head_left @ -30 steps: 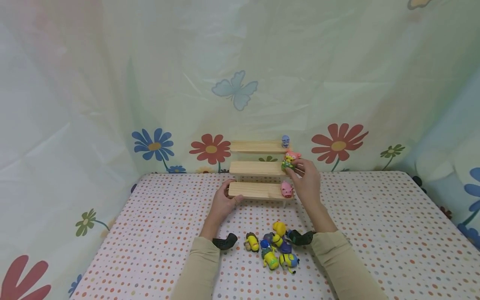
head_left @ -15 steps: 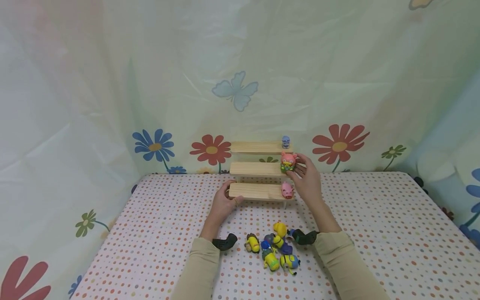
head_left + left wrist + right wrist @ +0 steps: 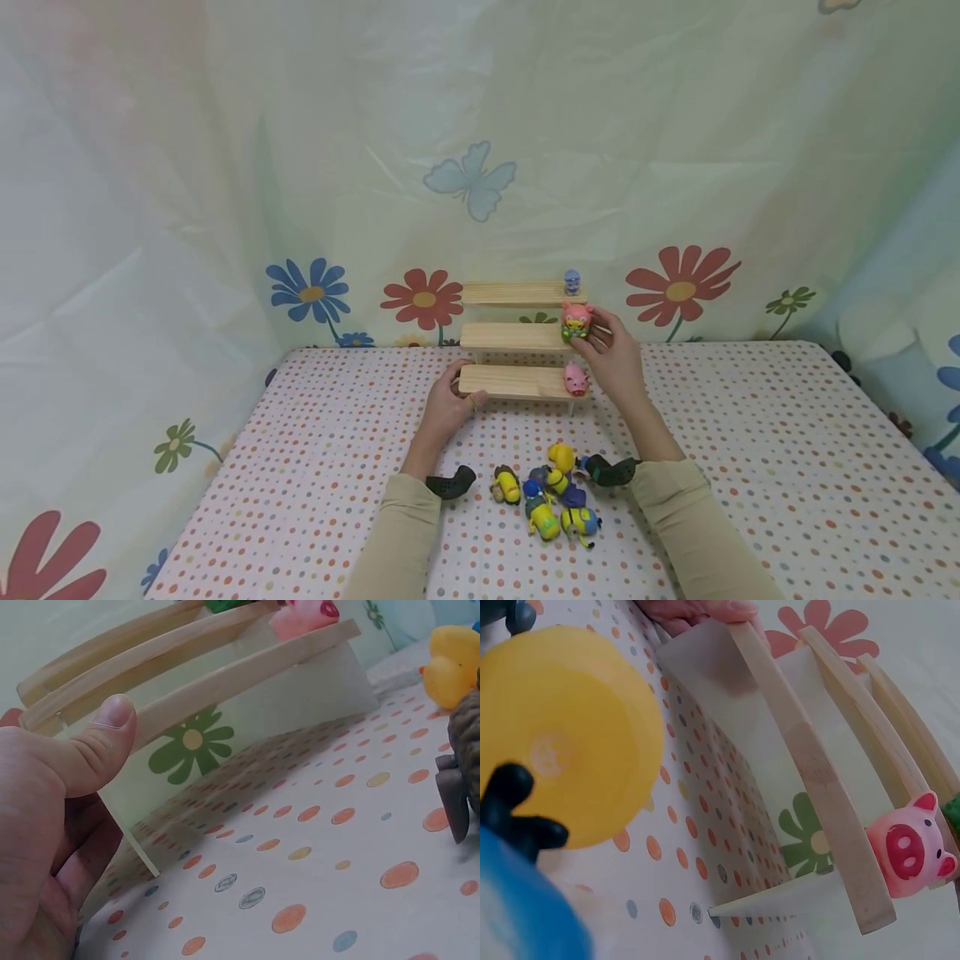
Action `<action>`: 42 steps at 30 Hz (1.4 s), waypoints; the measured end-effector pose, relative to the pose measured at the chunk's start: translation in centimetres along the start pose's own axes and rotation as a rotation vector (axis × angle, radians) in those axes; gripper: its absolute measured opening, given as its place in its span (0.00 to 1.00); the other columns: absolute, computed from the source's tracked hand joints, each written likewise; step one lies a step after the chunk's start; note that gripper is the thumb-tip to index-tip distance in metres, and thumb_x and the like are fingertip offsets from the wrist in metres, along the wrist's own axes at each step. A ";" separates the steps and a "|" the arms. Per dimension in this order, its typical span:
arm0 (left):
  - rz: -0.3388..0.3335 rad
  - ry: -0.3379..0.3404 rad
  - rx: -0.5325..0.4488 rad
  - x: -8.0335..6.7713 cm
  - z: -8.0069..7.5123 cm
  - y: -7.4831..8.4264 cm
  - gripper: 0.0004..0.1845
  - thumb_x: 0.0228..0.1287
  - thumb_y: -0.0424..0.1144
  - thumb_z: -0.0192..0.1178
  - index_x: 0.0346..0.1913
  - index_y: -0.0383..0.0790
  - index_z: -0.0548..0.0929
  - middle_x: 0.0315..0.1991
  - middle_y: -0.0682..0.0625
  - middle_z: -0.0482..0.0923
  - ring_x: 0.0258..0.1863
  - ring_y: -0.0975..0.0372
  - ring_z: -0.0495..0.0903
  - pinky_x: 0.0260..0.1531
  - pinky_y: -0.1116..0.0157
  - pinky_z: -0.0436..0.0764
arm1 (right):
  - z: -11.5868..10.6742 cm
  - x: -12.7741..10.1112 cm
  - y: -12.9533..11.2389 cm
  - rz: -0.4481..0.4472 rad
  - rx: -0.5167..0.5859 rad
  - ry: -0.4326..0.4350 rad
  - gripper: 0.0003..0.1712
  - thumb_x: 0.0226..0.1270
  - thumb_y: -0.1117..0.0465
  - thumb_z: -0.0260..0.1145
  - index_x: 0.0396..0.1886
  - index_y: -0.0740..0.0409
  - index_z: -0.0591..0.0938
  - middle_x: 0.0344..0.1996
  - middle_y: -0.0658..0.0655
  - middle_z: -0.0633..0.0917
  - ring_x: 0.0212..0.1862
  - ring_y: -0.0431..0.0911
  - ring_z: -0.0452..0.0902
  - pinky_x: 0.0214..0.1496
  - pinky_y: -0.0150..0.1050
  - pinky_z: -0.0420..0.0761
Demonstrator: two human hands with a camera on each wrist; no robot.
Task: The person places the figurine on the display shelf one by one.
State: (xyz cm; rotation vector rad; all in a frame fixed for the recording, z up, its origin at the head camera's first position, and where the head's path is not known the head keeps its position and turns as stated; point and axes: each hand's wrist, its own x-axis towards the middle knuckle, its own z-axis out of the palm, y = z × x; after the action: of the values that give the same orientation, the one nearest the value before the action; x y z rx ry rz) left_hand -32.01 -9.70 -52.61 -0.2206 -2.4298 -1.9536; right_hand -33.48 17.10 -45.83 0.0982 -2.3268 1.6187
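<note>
While left hand [image 3: 448, 406] grips shelf [image 3: 517, 337] at 9 o'clock end of bottom step, right hand [image 3: 617, 360] pinches pink toy [image 3: 577, 320] at 3 o'clock end of middle step. Toy: likely light, rigid, smooth; pinch sides.

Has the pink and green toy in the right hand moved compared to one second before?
Yes. The pink and green toy in the right hand has turned upright and settled at the right end of the middle shelf.
</note>
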 end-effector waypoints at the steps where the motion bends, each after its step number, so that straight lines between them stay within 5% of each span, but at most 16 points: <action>1: 0.001 0.001 0.003 0.0 0.0 0.0 0.39 0.54 0.40 0.71 0.68 0.39 0.66 0.58 0.42 0.73 0.54 0.54 0.78 0.44 0.64 0.82 | 0.0 0.0 -0.1 0.005 0.011 0.003 0.36 0.64 0.61 0.66 0.70 0.57 0.63 0.63 0.64 0.70 0.66 0.56 0.68 0.65 0.44 0.71; 14: 0.003 0.001 -0.014 -0.3 0.1 0.3 0.40 0.53 0.42 0.71 0.68 0.39 0.65 0.59 0.42 0.72 0.54 0.53 0.77 0.44 0.63 0.82 | 1.1 0.1 1.5 -0.015 0.065 0.106 0.34 0.64 0.52 0.66 0.68 0.51 0.67 0.62 0.65 0.73 0.65 0.55 0.69 0.65 0.37 0.71; 25: 0.017 0.003 -0.008 -0.2 -0.2 0.0 0.38 0.54 0.40 0.70 0.67 0.38 0.66 0.58 0.41 0.73 0.55 0.53 0.77 0.44 0.64 0.82 | 0.0 -0.3 -0.8 -0.008 0.014 0.028 0.37 0.64 0.57 0.66 0.70 0.55 0.64 0.59 0.65 0.74 0.63 0.56 0.71 0.64 0.44 0.72; 33: -0.012 -0.010 -0.022 0.0 -0.3 0.1 0.38 0.54 0.40 0.71 0.67 0.40 0.66 0.59 0.41 0.73 0.56 0.52 0.77 0.46 0.62 0.81 | -3.3 -1.2 -4.3 -0.002 -0.108 0.052 0.35 0.68 0.54 0.62 0.70 0.57 0.63 0.57 0.65 0.74 0.61 0.58 0.72 0.62 0.50 0.74; 37: -0.007 0.003 -0.031 0.1 -0.4 -0.5 0.38 0.53 0.41 0.71 0.67 0.41 0.67 0.58 0.41 0.74 0.55 0.53 0.77 0.45 0.62 0.82 | -4.5 -3.1 -6.5 -0.064 -0.370 -0.116 0.24 0.70 0.54 0.60 0.62 0.59 0.73 0.49 0.63 0.80 0.52 0.58 0.78 0.52 0.52 0.80; 42: -0.010 -0.008 -0.028 0.2 -0.3 -0.4 0.39 0.53 0.42 0.72 0.67 0.41 0.66 0.58 0.42 0.73 0.55 0.54 0.77 0.44 0.64 0.81 | -3.4 -5.6 -7.4 -0.063 -0.647 -0.571 0.18 0.64 0.57 0.66 0.51 0.61 0.80 0.40 0.58 0.84 0.43 0.51 0.80 0.41 0.45 0.82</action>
State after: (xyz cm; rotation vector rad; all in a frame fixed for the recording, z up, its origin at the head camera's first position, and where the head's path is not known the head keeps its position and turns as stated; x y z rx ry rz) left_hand -32.27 -10.09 -52.89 -0.2180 -2.4142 -1.9952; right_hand -25.74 16.97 -39.70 0.5355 -3.1137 0.7966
